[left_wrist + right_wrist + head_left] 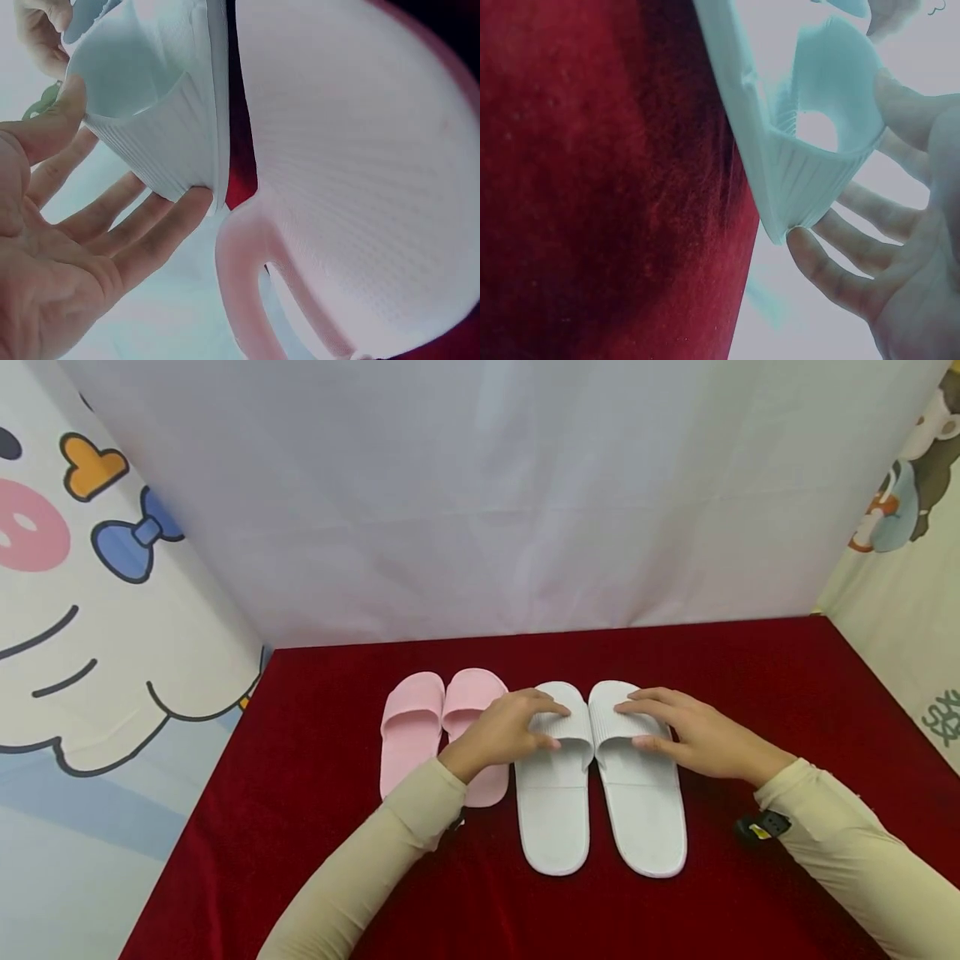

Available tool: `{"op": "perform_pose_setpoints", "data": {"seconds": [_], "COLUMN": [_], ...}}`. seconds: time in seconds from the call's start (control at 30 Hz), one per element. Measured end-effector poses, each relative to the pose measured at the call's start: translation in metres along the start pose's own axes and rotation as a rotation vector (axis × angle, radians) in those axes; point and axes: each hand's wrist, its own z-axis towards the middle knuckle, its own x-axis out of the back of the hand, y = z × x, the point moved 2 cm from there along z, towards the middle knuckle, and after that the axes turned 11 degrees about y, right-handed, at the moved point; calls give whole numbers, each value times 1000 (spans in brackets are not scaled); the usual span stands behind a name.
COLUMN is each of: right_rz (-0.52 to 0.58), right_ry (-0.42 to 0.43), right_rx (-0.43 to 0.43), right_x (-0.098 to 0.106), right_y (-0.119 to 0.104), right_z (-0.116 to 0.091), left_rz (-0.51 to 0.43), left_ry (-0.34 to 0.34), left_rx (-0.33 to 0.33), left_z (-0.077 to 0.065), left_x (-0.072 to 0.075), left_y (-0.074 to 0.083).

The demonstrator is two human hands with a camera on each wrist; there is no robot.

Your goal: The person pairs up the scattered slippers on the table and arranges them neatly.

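Note:
Two white slippers stand side by side, toes pointing away. Over the ribbed strap of the left white slipper (pixel 555 831) lies my left hand (pixel 508 727), fingers spread and loosely bent. In the left wrist view its thumb and fingertips touch that strap (pixel 154 142). My right hand (pixel 701 737) is at the strap of the right white slipper (pixel 647 831) in much the same way. The right wrist view shows the thumb at the edge of this strap (pixel 814 180) and the little finger low on its side. Neither hand curls round its slipper.
Left of the white pair is a pink slipper (pixel 408 756), with a second pink slipper (pixel 487 787) partly under my left wrist. Both pairs lie on a dark red cloth (pixel 315 760). A white curtain (pixel 510 527) hangs behind, and printed cloth walls (pixel 97 635) flank the sides.

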Motion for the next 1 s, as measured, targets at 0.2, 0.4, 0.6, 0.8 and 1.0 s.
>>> {"op": "perform_pose_setpoints", "data": {"seconds": [0.2,0.4,0.6,0.8,1.0], "right_rz": [12,3,-1,-2,-3], "right_ry": [-4,4,6,10,14], "right_rx": [-11,0,8,5,5], "right_x": [-2,-4,-5,-4,-3], "right_y": [4,8,11,14,17], "right_z": [6,12,16,17,23], "left_rz": [-19,-15,-10,-4,-5], "left_ry": [4,12,25,12,10], "left_rx": [10,4,-8,6,31], "left_z": [5,9,12,17,22], "left_x": [0,0,-1,-2,-2], "left_y": [-5,-9,-11,-12,-14]}}
